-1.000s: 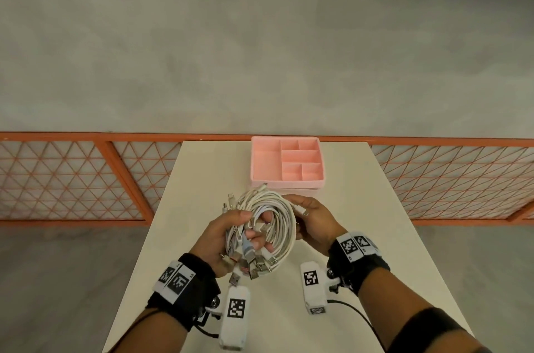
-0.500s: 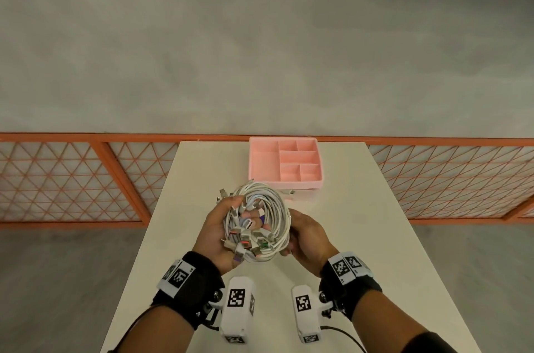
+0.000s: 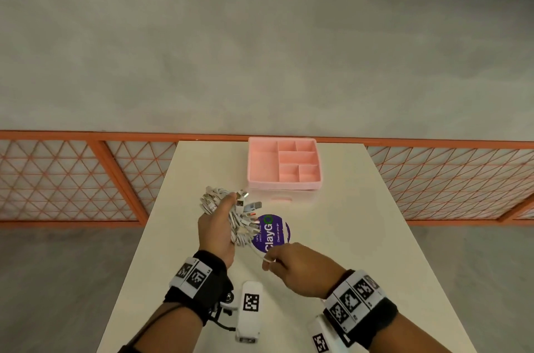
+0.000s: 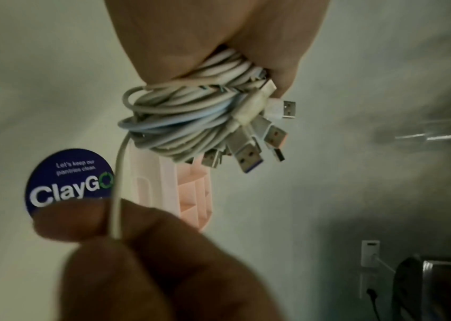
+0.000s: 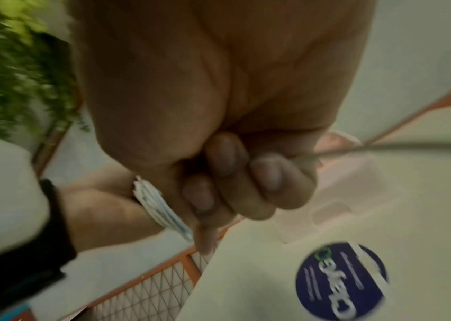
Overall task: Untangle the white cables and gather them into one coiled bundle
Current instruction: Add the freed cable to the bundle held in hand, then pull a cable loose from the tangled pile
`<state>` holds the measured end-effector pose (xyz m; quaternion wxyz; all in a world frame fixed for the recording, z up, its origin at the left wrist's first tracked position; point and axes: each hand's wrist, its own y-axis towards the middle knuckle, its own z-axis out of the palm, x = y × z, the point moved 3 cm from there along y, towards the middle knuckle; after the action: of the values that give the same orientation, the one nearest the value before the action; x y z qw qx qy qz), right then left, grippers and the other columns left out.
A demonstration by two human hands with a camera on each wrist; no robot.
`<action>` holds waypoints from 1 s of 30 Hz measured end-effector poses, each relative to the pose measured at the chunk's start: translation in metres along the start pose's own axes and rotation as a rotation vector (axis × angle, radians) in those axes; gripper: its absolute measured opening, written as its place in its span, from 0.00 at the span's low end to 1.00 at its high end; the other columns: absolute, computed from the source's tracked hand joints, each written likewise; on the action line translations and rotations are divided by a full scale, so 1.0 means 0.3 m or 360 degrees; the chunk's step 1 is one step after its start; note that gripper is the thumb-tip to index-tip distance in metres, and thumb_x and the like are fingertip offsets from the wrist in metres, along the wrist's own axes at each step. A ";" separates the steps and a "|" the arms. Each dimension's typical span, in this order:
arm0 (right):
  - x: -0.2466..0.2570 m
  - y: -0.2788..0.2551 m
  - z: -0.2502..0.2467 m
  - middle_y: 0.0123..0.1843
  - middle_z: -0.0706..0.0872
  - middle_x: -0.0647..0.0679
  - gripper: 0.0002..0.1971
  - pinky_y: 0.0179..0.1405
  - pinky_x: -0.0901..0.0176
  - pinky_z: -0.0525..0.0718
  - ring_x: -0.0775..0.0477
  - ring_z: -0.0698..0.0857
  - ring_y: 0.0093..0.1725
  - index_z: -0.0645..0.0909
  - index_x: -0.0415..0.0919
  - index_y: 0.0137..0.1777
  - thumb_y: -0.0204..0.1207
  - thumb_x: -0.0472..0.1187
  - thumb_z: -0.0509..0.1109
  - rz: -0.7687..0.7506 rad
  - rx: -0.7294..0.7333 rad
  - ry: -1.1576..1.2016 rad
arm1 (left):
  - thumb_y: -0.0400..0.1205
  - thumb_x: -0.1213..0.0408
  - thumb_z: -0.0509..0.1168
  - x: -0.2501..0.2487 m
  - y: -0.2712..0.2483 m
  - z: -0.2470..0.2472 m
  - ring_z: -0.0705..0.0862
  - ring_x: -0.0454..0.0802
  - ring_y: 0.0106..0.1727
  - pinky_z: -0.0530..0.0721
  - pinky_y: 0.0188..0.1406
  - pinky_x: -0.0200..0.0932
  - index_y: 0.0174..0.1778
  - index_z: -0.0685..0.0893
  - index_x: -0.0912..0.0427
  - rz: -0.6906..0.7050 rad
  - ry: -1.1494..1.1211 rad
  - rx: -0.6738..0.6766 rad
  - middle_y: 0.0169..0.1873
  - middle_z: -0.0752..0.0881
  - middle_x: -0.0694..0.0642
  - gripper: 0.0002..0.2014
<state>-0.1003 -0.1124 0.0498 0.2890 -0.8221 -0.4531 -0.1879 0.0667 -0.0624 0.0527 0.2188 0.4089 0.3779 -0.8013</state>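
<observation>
White cable bundle (image 3: pixel 231 217) in L hand (image 3: pixel 216 225) | R hand (image 3: pixel 297 269) pinches strand (image 3: pixel 260 254)

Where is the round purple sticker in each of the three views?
Head: sticker at table centre, just right of the cable bundle.
Left wrist: sticker at lower left, partly behind the right hand.
Right wrist: sticker at lower right, blurred.
Shared landmark: pink tray.

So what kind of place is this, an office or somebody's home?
Probably a shared office or workplace pantry area, not a home. A round sticker on the white table reads "Let's keep our pantries clean", and an orange mesh railing borders a bare concrete floor.
</observation>
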 end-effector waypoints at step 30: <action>-0.101 0.104 -0.277 0.22 0.72 0.57 0.13 0.23 0.63 0.62 0.53 0.65 0.25 0.88 0.46 0.37 0.83 0.40 0.69 0.0079 -0.0745 0.1336 | 0.58 0.54 0.84 -0.064 -0.162 0.095 0.85 0.64 0.43 0.89 0.46 0.52 0.48 0.85 0.64 -0.0251 -0.0240 0.1197 0.26 0.83 0.60 0.28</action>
<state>-0.0933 -0.1985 0.0865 0.2585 -0.7288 -0.2232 -0.5935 0.0316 -0.0541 0.1001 0.0185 0.3700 0.0708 -0.9261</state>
